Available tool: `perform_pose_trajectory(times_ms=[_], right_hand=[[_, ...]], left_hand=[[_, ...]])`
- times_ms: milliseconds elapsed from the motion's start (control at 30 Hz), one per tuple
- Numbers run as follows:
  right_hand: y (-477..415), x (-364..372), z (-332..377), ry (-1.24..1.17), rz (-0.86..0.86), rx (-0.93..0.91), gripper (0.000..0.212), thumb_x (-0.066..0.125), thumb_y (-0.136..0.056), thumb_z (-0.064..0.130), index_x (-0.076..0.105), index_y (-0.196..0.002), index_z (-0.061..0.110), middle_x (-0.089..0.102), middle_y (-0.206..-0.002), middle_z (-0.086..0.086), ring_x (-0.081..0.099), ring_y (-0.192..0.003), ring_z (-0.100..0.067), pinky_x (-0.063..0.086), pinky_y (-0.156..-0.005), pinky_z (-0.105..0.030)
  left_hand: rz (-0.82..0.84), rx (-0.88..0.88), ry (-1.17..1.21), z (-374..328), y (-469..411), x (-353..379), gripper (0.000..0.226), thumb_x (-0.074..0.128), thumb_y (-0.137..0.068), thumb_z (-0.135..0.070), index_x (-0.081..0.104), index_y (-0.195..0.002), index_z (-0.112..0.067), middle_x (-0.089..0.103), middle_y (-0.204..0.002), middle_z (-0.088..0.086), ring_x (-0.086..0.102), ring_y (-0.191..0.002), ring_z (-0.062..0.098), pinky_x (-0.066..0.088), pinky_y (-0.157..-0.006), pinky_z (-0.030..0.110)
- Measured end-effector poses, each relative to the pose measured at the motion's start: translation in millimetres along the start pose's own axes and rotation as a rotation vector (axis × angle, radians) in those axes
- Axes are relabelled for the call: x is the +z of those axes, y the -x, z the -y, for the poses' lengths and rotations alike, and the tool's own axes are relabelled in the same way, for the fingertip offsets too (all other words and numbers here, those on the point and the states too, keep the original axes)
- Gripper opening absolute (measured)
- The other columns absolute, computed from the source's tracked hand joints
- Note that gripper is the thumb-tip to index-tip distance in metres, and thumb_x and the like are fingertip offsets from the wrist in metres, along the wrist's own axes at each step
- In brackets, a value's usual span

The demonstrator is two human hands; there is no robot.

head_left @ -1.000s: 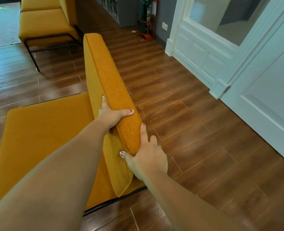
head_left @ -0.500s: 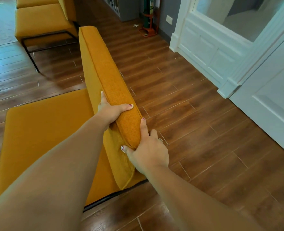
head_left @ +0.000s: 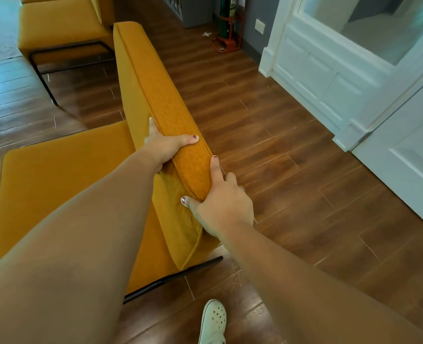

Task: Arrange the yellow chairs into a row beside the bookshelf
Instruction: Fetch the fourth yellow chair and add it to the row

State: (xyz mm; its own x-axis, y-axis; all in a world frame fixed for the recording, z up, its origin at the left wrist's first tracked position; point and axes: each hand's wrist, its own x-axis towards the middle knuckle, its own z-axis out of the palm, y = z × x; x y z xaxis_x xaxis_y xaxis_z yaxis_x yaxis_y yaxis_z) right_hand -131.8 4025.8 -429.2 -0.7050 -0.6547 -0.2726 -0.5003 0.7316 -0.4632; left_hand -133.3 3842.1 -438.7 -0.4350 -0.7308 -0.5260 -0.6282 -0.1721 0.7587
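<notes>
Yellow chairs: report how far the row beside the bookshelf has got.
Done: a far chair stands ahead, left of the bookshelf. In hand: the left hand and right hand grip the near chair by its backrest. Left: floor separates the two chairs, so this one must join the row. Whether more chairs wait cannot be seen.

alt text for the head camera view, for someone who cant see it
A person's left hand and right hand grip the backrest top of a yellow chair on a wooden floor. A second yellow chair stands ahead near a grey bookshelf, with white panelled doors on the right and a white shoe below.
</notes>
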Motion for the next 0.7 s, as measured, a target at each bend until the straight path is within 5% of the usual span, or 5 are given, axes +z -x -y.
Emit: perform_pose_trajectory(times_ms=[700], right_hand=[[-165.3, -18.7, 64.6, 0.005, 0.034, -0.027, 0.099, 0.051, -0.082, 0.069, -0.011, -0.151, 0.034, 0.034, -0.142, -0.007, 0.047, -0.119, -0.031, 0.044, -0.084, -0.037]], left_hand=[[-0.023, -0.021, 0.01, -79.3, -150.3, -45.0, 0.131, 0.082, -0.064, -0.054, -0.017, -0.149, -0.039, 0.019, -0.157, 0.006, 0.03, -0.138, 0.036, 0.031, -0.107, 0.057]])
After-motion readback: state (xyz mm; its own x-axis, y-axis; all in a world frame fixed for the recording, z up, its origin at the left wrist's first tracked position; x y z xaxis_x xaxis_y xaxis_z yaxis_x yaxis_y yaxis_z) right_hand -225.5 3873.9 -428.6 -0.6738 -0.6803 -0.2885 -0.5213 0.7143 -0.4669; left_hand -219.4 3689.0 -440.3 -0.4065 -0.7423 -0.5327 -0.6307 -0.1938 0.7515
